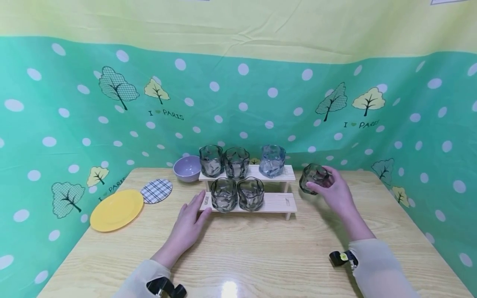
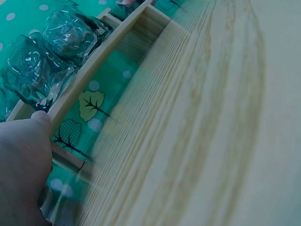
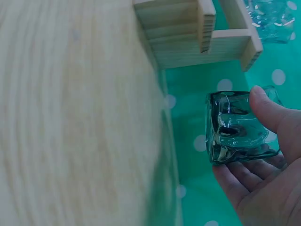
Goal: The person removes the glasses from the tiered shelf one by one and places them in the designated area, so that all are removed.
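My right hand [image 1: 337, 190] grips a dark grey, wavy-sided glass [image 1: 313, 179] to the right of a two-step wooden rack [image 1: 277, 203]. In the right wrist view the thumb lies on one side of this glass [image 3: 240, 125] and the fingers on the other. My left hand [image 1: 188, 223] rests at the left end of the rack's lower step, thumb at its front edge, fingers extended. Two grey glasses [image 1: 224, 194] stand side by side on the lower step. On the upper step are two more grey glasses [image 1: 237, 162] at the left and a bluish glass [image 1: 272, 160] farther right.
A purple bowl [image 1: 187, 169] stands behind the rack's left end. Left of it lie a checked round coaster [image 1: 156, 191] and a yellow plate [image 1: 117, 210]. A green dotted cloth [image 1: 242, 91] hangs behind and along both sides of the wooden table [image 1: 261, 256].
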`<state>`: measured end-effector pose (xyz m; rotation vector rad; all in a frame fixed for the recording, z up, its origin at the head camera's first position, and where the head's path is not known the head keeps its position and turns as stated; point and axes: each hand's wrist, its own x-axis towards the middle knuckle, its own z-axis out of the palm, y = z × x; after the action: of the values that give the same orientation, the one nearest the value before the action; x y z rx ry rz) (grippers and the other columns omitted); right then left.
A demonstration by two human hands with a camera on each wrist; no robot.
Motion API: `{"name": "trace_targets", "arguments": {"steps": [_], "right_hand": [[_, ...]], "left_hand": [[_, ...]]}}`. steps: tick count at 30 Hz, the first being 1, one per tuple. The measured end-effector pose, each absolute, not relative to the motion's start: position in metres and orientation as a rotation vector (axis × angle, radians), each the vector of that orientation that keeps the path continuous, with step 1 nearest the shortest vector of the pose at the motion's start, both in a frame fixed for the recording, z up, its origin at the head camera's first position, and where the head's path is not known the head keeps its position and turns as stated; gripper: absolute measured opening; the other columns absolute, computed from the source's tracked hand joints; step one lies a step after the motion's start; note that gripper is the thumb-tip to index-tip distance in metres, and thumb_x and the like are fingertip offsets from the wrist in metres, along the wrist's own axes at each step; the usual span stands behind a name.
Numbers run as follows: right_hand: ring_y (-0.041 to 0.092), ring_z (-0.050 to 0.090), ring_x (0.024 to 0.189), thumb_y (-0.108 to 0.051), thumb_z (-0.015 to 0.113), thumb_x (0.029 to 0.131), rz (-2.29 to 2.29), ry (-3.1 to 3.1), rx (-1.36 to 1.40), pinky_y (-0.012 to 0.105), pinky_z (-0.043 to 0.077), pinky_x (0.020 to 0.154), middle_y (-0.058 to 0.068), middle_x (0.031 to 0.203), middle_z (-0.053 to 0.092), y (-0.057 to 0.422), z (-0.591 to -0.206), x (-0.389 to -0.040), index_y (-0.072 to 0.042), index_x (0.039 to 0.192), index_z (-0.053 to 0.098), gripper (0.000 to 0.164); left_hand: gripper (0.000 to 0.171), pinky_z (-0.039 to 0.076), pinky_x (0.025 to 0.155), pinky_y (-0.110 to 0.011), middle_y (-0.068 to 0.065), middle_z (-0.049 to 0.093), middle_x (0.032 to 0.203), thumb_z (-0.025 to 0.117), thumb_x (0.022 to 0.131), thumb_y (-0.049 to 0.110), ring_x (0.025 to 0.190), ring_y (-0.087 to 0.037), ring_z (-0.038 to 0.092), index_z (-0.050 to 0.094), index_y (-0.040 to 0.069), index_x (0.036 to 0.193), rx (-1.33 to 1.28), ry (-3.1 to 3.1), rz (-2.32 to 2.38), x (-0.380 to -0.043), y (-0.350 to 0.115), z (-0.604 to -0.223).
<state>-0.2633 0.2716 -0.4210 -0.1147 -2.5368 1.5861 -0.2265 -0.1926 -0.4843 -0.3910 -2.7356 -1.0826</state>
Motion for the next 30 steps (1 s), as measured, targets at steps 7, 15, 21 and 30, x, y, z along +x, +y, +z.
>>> {"name": "trace_targets", "arguments": {"steps": [7, 15, 21, 30], "right_hand": [[0.049, 0.050, 0.149, -0.036, 0.089, 0.097, 1.615, -2.572, -0.128, 0.059, 0.047, 0.121, 0.032, 0.165, 0.045, 0.274, -0.434, -0.270, -0.008, 0.176, 0.022, 0.108], [0.052, 0.048, 0.149, -0.036, 0.088, 0.098, 1.612, -2.603, -0.152, 0.062, 0.045, 0.121, 0.034, 0.166, 0.044, 0.279, -0.442, -0.275, -0.010, 0.176, 0.022, 0.106], [0.052, 0.045, 0.152, -0.026, 0.090, 0.096, 1.663, -2.595, -0.159, 0.061, 0.044, 0.122, 0.033, 0.169, 0.040, 0.280, -0.447, -0.277, -0.010, 0.176, 0.023, 0.105], [0.053, 0.035, 0.158, -0.019, 0.089, 0.097, 1.747, -2.576, -0.169, 0.061, 0.038, 0.127, 0.035, 0.173, 0.030, 0.279, -0.450, -0.279, -0.008, 0.177, 0.017, 0.108]], "left_hand": [[0.069, 0.010, 0.134, -0.067, -0.022, 0.037, 0.175, 0.056, 0.117, 0.037, 0.163, -0.042, 0.030, 0.032, 0.005, 0.173, -0.391, -2.739, -1.092, -0.227, -0.193, -0.486], [0.070, 0.010, 0.134, -0.067, -0.022, 0.036, 0.175, 0.055, 0.117, 0.039, 0.163, -0.042, 0.030, 0.031, 0.007, 0.174, -0.387, -2.744, -1.081, -0.227, -0.192, -0.486], [0.069, 0.011, 0.133, -0.069, -0.023, 0.037, 0.174, 0.055, 0.118, 0.037, 0.162, -0.044, 0.031, 0.032, 0.005, 0.173, -0.388, -2.731, -1.075, -0.226, -0.192, -0.485], [0.069, 0.011, 0.132, -0.070, -0.024, 0.037, 0.174, 0.055, 0.118, 0.038, 0.162, -0.044, 0.031, 0.032, 0.003, 0.173, -0.409, -2.724, -1.065, -0.226, -0.192, -0.484]]}}
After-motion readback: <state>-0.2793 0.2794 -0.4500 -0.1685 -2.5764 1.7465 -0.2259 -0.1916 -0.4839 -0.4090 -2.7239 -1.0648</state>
